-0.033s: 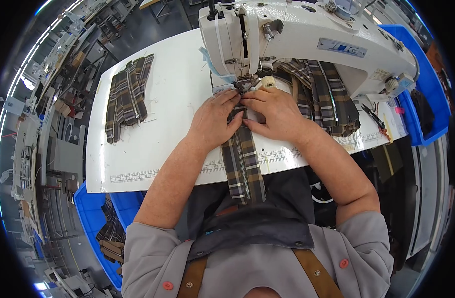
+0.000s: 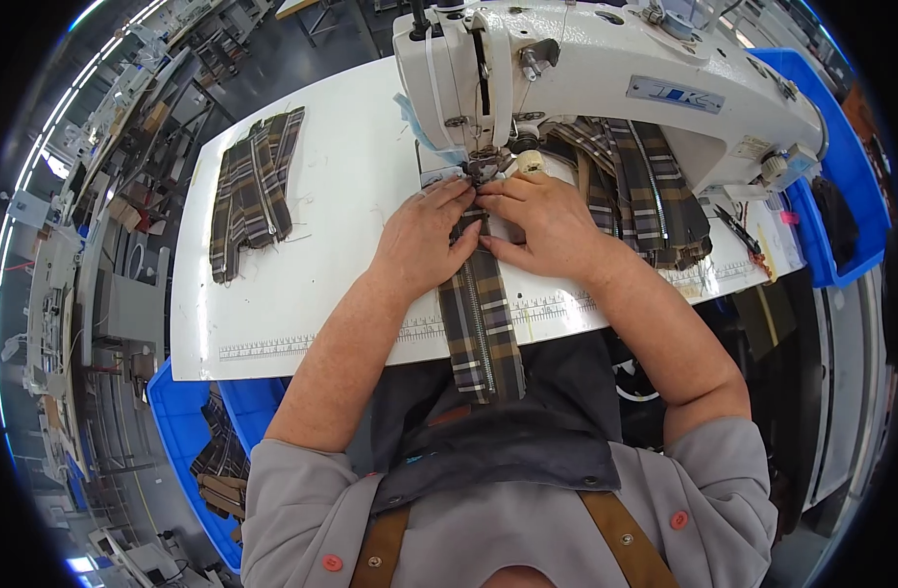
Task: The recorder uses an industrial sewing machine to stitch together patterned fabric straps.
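Observation:
A plaid fabric strip in brown, black and white, with a metal zipper along its length, runs from the sewing machine's needle area down over the table's front edge to my lap. My left hand holds the strip's left side, fingertips close to the presser foot and thumb lower down. On the other side my right hand grips it too, its fingertips almost meeting the left ones. The strip's far end is hidden under the fingers and the foot. The white sewing machine stands over both hands.
On the white table, more plaid zipper pieces lie at left, and a pile sits under the machine arm. Dark snips rest at right. Blue bins flank the table. A printed ruler follows the front edge.

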A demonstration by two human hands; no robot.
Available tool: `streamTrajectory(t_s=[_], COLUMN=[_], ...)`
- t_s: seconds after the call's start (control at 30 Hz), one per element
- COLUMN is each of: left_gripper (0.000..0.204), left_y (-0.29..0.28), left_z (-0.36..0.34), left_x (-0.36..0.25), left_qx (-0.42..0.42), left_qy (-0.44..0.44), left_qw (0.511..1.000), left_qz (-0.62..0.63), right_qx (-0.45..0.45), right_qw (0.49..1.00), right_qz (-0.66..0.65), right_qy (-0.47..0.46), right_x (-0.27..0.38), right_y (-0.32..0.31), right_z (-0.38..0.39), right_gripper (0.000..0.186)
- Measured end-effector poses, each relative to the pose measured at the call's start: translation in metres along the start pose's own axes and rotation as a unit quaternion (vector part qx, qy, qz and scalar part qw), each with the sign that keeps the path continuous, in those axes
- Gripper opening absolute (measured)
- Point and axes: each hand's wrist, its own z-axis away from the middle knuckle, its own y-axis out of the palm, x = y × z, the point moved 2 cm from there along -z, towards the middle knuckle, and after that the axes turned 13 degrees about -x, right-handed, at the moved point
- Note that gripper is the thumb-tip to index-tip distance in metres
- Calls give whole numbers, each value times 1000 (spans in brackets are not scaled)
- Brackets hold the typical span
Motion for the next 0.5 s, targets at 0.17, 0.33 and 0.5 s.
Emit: streamTrajectory(t_s=[0.17,0.33,0.5], left_gripper=[44,44,43], left_y=[-2,0,-1], left_z=[0,0,-2], left_x=[1,-1,-1], left_qx=[5,-5,2], left_qy=[13,-7,-10], left_qw=[1000,1000,1000], left_qz=[-2,26,10], right_qx=[1,4,54], right_qw=[1000,1000,998], right_qz=[3,8,2], right_qy=[-2,5,43], right_x=[-2,-3,0], right_y=[1,2,-2], right_z=[0,0,-3], right_gripper=[42,43,44])
